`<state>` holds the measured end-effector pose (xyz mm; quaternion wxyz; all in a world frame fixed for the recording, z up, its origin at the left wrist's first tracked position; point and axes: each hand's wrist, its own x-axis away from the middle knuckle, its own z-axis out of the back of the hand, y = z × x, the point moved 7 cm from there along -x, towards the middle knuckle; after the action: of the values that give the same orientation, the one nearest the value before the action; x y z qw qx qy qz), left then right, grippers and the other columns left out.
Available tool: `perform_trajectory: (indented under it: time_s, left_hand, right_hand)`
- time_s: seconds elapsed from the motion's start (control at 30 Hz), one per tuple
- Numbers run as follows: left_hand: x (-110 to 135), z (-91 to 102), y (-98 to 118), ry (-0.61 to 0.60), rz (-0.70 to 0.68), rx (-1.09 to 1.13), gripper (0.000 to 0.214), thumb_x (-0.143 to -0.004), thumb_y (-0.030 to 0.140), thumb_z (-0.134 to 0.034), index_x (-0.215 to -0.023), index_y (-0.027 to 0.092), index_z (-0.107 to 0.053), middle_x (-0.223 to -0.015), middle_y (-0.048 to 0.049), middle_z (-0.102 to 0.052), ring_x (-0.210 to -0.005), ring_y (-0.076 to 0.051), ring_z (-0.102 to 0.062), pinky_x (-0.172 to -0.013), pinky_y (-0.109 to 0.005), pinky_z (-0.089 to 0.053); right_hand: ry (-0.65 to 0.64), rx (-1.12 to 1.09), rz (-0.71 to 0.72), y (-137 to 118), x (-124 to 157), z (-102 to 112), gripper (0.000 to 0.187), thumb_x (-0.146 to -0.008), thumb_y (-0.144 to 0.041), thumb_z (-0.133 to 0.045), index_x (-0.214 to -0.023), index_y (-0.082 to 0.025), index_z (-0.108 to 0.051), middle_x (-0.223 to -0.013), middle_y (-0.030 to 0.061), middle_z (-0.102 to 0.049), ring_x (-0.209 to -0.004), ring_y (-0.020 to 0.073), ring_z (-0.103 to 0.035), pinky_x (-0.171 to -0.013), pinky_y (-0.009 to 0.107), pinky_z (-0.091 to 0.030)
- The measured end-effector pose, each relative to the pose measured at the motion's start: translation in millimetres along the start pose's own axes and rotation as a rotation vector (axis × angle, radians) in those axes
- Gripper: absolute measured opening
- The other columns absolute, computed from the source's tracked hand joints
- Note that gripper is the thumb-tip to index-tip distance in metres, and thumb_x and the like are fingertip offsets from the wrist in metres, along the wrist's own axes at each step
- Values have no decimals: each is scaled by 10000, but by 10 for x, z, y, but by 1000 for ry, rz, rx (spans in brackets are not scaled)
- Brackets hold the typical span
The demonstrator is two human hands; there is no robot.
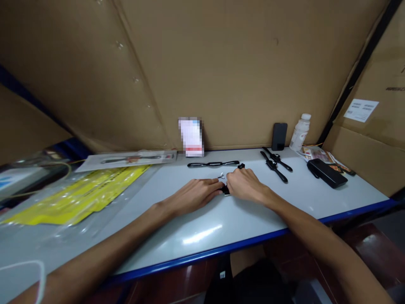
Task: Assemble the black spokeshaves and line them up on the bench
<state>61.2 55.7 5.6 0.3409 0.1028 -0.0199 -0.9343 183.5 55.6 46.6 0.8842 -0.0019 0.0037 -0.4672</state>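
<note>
My left hand [202,192] rests on the table, its fingertips pressed together on a small black part [225,190] with a bright metal edge. Closed into a fist, my right hand [245,183] meets that part from the other side. A black knobbed end [241,166] sticks out above the fist; the rest of it is hidden. Small silvery pieces [221,175] lie just beyond my left fingertips. Behind both hands is a black spokeshave body [213,164] with two long handles and an open middle. Two more black spokeshaves [274,166] lie side by side to the right.
A lit phone [192,137] and a dark phone [279,136] lean against the cardboard wall [221,76]. A plastic bottle [300,132] and a black case [328,173] stand at right. At left are a packaged tool [133,159] and yellow sheets in plastic [79,194]. The blue table edge [202,254] runs in front.
</note>
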Motion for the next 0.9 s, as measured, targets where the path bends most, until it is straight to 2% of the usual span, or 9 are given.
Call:
perform_trajectory:
  time_s: [0.13, 0.23, 0.33, 0.43, 0.57, 0.67, 0.77, 0.83, 0.9]
  left_hand:
    - [5, 40, 43, 23, 0, -23, 371, -1086, 295, -388, -1354, 230, -637, -1133, -109, -689, -913, -264, -717, -755, -384, -592]
    - [10, 67, 121, 36, -39, -8, 406, -1076, 261, -388, -1424, 226, -595, -1193, -124, -665, -974, -266, -704, -814, -410, -601]
    - [14, 92, 153, 47, -56, -8, 397, -1090, 318, -408, -1422, 216, -598, -1260, -134, -650, -1044, -273, -697, -879, -431, -598]
    - [12, 110, 117, 71, -39, -5, 392, -1099, 371, -411, -1368, 207, -645, -1240, -128, -671, -1044, -273, -704, -887, -429, -600]
    - [4, 126, 53, 121, -23, 17, 394, -1102, 375, -390, -1253, 216, -717, -1149, -102, -714, -997, -248, -715, -880, -387, -596]
    - [7, 175, -83, 191, 43, 6, 394, -1086, 390, -402, -1236, 228, -728, -1132, -96, -720, -1012, -257, -711, -879, -379, -593]
    - [34, 229, -386, 265, 178, -39, 420, -1067, 397, -395, -1314, 215, -681, -1246, -125, -697, -1111, -297, -683, -932, -420, -580]
    - [53, 208, -638, 268, 264, -46, 470, -1055, 383, -391, -1434, 185, -586, -1384, -160, -642, -1239, -329, -631, -1035, -481, -531]
    - [48, 136, -831, 231, 275, -32, 524, -1023, 366, -411, -1484, 148, -529, -1482, -190, -585, -1332, -361, -574, -1105, -548, -471]
  right_hand:
    - [-38, -52, 37, 145, 25, 94, 273, -1010, -225, -517, -1200, -144, -695, -1103, 172, -755, -972, 275, -699, -750, 331, -461]
    - [-206, -165, 33, 263, 64, 60, 193, -984, -224, -588, -1138, -175, -694, -1060, 117, -748, -860, 214, -692, -688, 285, -461]
    - [-461, -319, -97, 461, 160, -53, 108, -946, -182, -614, -1000, -156, -704, -810, 38, -728, -616, 152, -653, -581, 246, -483]
    - [-540, -325, -230, 724, 251, -79, 102, -901, -108, -622, -930, -126, -719, -590, -9, -661, -519, 155, -650, -551, 240, -526]
    - [-491, -265, -421, 1092, 319, -57, 154, -898, -82, -615, -942, -66, -761, -678, 116, -757, -608, 244, -745, -606, 319, -585]
    - [-403, -245, -491, 1253, 284, -39, 223, -911, -71, -583, -1021, -40, -774, -804, 193, -794, -684, 284, -779, -651, 352, -603]
    - [-272, -205, -497, 1328, 181, -7, 277, -906, -28, -539, -1054, -28, -773, -911, 226, -798, -770, 290, -791, -713, 343, -595]
    - [-159, -151, -490, 1355, 114, 38, 310, -908, -15, -524, -1104, -31, -763, -1059, 259, -781, -943, 319, -784, -803, 350, -573]
    - [-50, -94, -486, 1366, 71, 90, 344, -914, -17, -527, -1182, -46, -741, -1219, 282, -733, -1133, 353, -728, -887, 365, -538]
